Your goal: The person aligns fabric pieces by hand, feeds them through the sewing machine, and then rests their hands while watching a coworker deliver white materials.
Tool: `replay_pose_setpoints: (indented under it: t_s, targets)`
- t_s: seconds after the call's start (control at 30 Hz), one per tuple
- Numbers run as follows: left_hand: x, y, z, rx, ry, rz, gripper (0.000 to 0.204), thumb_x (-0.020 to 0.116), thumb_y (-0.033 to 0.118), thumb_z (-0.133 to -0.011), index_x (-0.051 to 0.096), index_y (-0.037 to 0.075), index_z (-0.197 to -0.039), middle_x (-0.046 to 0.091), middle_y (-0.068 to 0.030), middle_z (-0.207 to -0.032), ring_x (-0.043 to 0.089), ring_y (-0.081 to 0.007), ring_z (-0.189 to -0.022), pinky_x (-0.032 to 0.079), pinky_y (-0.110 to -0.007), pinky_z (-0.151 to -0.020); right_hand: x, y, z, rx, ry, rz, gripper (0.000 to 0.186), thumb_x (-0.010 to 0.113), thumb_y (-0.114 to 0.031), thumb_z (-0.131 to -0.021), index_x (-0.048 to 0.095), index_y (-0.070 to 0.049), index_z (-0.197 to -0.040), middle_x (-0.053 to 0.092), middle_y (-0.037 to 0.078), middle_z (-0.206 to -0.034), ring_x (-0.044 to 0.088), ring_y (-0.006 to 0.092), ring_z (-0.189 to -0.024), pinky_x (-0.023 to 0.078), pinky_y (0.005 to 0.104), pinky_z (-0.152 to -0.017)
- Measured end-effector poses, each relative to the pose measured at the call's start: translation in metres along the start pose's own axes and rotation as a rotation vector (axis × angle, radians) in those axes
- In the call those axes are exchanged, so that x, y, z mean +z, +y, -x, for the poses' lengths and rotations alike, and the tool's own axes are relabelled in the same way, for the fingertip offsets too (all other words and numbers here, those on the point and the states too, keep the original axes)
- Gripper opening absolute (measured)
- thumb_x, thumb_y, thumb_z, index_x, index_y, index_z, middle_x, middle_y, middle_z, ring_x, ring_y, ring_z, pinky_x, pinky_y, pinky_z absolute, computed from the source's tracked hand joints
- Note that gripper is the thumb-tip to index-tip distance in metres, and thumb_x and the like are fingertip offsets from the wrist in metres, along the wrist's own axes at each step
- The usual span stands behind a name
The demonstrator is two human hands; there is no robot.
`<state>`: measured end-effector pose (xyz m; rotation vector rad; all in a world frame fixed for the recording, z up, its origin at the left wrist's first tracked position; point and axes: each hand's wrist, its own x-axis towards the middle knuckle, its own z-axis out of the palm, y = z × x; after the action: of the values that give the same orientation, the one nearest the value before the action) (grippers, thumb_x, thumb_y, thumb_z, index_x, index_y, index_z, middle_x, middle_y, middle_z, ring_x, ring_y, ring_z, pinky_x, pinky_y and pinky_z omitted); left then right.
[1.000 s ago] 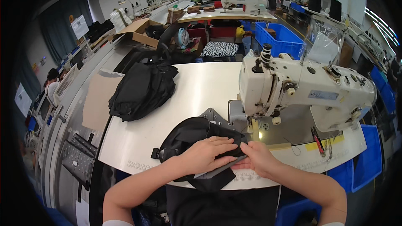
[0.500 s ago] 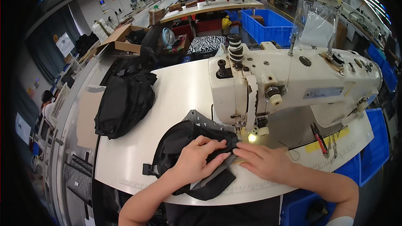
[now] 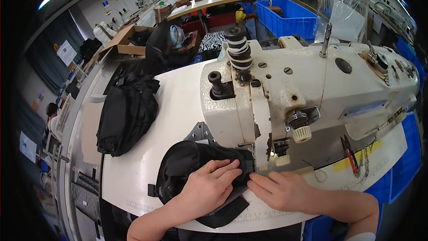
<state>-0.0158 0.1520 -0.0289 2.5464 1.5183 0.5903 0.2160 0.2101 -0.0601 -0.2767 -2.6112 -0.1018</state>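
Note:
A black fabric bag [image 3: 180, 163] lies on the white machine table, its right edge by the presser-foot area of the sewing machine [image 3: 263, 89]. My left hand [image 3: 209, 185] grips the bag's edge, fingers bunched on the cloth and the thumb mostly hidden. Close to the needle area, my right hand [image 3: 281, 189] is closed with its fingertips pinching the same edge. The machine's head hides the needle and most of the foot. A dark strap or flap of the bag hangs toward the table's front edge below my left hand.
Another black bag [image 3: 129, 116] rests at the table's left. Red-handled snips [image 3: 351, 157] lie right of the machine arm, beside a yellow strip. Loose thread trails near my right hand. Blue bins [image 3: 287, 22] stand behind the machine and at the right; a cardboard box [image 3: 131, 47] sits back left.
The view has moved closer to the machine, which now covers the needle light. My left hand's fingers have drawn together and its thumb has tucked under. Both hands stay at the bag's edge.

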Motion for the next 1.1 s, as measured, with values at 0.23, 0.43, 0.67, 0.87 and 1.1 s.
replay_pose_setpoints:
  t_s: [0.23,0.43,0.67,0.87,1.1]
  targets:
    - [0.007,-0.013,-0.012,-0.052,0.186,0.125,0.041,0.078,0.008,-0.067,0.071,0.01,-0.107,0.062,-0.0031,-0.09,0.057,-0.0214,-0.081,0.046,-0.032,-0.073,-0.001,0.0,-0.001,-0.007,-0.008,0.005,0.027,0.065,-0.015,-0.074,0.066,-0.002,-0.097,0.066,0.01,-0.107,0.056,0.0106,-0.071,0.048,0.0197,-0.051]
    - [0.012,-0.014,-0.006,0.133,0.139,-0.137,0.038,0.071,0.009,-0.069,0.072,0.009,-0.107,0.059,-0.0013,-0.093,0.052,-0.0176,-0.077,0.043,-0.03,-0.068,-0.001,0.0,0.0,0.005,-0.002,0.031,0.027,0.065,-0.014,-0.074,0.067,-0.002,-0.098,0.067,0.011,-0.107,0.057,0.0102,-0.069,0.046,0.0195,-0.051]
    - [0.0,-0.003,-0.012,0.27,0.028,-0.309,0.036,0.064,0.014,-0.071,0.071,0.003,-0.104,0.061,-0.0032,-0.11,0.052,-0.0163,-0.078,0.046,-0.027,-0.066,0.0,0.0,0.0,-0.013,0.02,0.002,0.029,0.065,-0.014,-0.072,0.068,-0.002,-0.098,0.067,0.012,-0.107,0.057,0.0102,-0.069,0.047,0.02,-0.05]
    - [0.013,-0.012,-0.011,0.205,0.099,-0.214,0.038,0.064,0.013,-0.067,0.072,0.006,-0.104,0.063,-0.0025,-0.106,0.052,-0.0165,-0.071,0.047,-0.024,-0.057,0.005,0.002,0.002,-0.006,0.017,-0.037,0.029,0.064,-0.015,-0.072,0.068,-0.002,-0.098,0.067,0.014,-0.108,0.058,0.0104,-0.068,0.047,0.0204,-0.051]
    - [0.01,0.002,-0.01,0.176,0.076,-0.339,0.034,0.064,0.014,-0.07,0.071,0.001,-0.101,0.062,-0.0049,-0.109,0.052,-0.0176,-0.075,0.046,-0.027,-0.058,0.004,0.004,0.0,0.004,0.039,-0.069,0.027,0.066,-0.013,-0.072,0.068,-0.001,-0.096,0.068,0.014,-0.104,0.06,0.0103,-0.068,0.047,0.02,-0.049]
